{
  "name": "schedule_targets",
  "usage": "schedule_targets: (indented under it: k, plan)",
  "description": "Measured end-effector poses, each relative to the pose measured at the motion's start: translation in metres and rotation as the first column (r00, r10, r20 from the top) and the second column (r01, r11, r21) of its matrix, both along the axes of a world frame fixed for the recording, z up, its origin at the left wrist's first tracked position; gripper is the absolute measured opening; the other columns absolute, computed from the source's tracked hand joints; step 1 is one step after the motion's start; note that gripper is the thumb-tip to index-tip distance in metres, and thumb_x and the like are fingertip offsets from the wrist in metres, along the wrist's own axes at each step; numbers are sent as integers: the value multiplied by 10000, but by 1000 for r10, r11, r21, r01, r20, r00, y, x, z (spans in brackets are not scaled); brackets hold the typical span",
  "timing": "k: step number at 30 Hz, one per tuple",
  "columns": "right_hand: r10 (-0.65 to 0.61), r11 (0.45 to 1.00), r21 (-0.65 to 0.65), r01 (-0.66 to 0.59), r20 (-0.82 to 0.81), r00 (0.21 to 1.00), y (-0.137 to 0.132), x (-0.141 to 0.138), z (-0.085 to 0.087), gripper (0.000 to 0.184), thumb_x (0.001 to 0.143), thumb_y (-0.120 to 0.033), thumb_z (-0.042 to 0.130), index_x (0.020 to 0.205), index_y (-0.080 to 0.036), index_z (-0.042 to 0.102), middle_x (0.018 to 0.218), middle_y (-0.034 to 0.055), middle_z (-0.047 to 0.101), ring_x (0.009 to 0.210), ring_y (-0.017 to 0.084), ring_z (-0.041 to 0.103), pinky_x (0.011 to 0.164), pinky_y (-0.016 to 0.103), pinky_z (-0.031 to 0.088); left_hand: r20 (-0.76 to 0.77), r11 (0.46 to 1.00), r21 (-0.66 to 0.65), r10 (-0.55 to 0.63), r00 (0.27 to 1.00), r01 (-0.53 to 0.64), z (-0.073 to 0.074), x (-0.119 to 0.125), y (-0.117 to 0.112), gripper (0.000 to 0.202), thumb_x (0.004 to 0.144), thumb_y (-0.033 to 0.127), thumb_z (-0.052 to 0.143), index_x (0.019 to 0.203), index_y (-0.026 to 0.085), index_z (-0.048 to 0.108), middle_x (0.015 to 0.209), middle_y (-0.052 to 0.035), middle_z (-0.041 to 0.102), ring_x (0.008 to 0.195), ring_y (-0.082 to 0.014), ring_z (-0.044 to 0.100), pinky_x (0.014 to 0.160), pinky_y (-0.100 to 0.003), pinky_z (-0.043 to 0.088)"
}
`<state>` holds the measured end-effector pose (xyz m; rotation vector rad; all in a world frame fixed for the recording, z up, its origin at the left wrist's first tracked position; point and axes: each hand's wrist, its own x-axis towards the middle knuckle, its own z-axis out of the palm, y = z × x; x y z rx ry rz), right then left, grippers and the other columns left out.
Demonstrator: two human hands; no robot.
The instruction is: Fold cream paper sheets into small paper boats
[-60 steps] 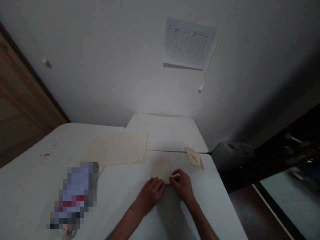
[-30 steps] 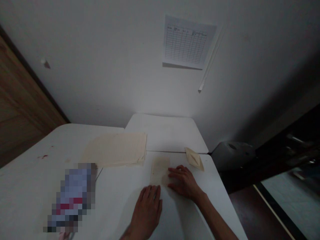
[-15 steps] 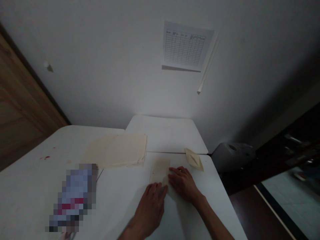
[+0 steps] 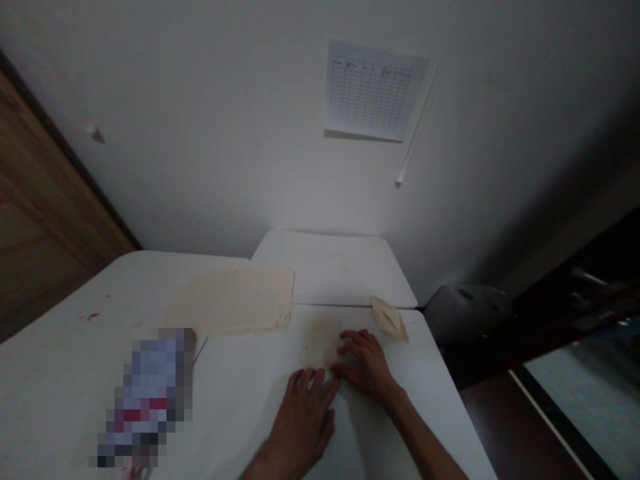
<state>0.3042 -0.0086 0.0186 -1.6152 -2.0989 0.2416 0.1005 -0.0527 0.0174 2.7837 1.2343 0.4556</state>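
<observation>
A small folded sheet of cream paper [image 4: 321,339] lies on the white table, in front of me. My left hand [image 4: 306,417] rests palm down at its near edge, fingers apart and bent, the tips touching the paper. At the right edge, my right hand [image 4: 367,365] presses with spread, curled fingers, its thumb near my left forefinger. Neither hand lifts the sheet. Just beyond my right hand sits a folded paper piece [image 4: 389,319] with a raised crease. Farther left, a stack of larger cream sheets [image 4: 240,300] lies flat.
A pixelated blue-grey and red item [image 4: 150,387] is on the table [image 4: 240,400] at the left. A printed chart [image 4: 373,90] hangs on the wall beside a thin white strip [image 4: 417,130]. Right of the table edge stands a grey rounded object [image 4: 465,313].
My right thumb has moved down and left towards the paper's near corner. My left fingers have spread and shifted slightly along the near edge. The paper stays in place.
</observation>
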Motion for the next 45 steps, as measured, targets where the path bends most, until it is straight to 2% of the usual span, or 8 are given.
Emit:
schedule_targets:
  k: [7,18,24,29,32,35,39,45]
  plan:
    - [-153,988,-9,153,-85,985,24,-5,-2,172,678,-365,804,716,-234,699,1011,41,634,962,223,557,884,341,404,23,1000,-11,9,1000,-8,-2,0,0,537,870,366,545,1384,296,407,1269,-80,542,1143,-304,447,984,-511,329]
    - [-341,940,-17,340,-83,936,78,-1,-2,216,742,-431,718,722,-218,697,887,53,640,867,209,578,834,319,403,35,998,-66,26,999,-24,-2,0,0,546,855,365,563,1378,322,410,1279,-68,536,1148,-308,441,995,-522,323]
    - [-374,927,7,375,-77,924,89,-2,-4,199,784,-400,676,728,-210,690,842,68,649,819,220,588,793,329,408,24,998,-57,32,999,-30,-2,1,0,554,836,337,579,1367,303,424,1264,-84,539,1140,-318,451,978,-536,339]
    - [-267,960,56,273,-97,959,69,-14,1,130,864,-280,585,845,-202,687,937,69,661,926,216,588,848,319,420,59,998,-39,58,997,-56,-12,2,-3,542,817,266,585,1342,284,450,1264,-85,547,1134,-306,480,977,-528,376]
    - [-103,992,61,109,-96,990,45,-19,-2,79,851,-237,618,859,-234,696,955,26,679,938,186,592,878,300,431,117,997,-23,79,990,-77,-17,-2,0,469,818,167,545,1281,233,508,1218,-93,572,1110,-278,518,965,-491,424]
    - [88,992,102,-80,-79,993,25,-19,-8,111,870,-206,604,872,-241,710,1025,32,683,972,199,578,893,339,438,179,999,-23,53,982,-49,-15,-13,9,399,844,151,532,1239,210,536,1237,-92,568,1132,-257,524,965,-449,455]
    - [107,986,142,-92,-101,989,16,-17,-12,122,878,-189,603,908,-237,711,1056,37,681,1002,206,561,891,351,452,139,992,-76,-89,986,100,-5,-32,24,366,828,232,627,1189,236,567,1316,-70,541,1195,-283,493,1006,-513,422]
    - [128,983,151,-109,-121,984,-2,-21,-4,132,860,-168,598,920,-233,695,1133,46,652,1045,227,543,907,385,451,152,993,-65,-91,984,101,-3,-38,30,152,876,192,592,1020,211,636,1217,-59,611,1128,-254,553,987,-469,459]
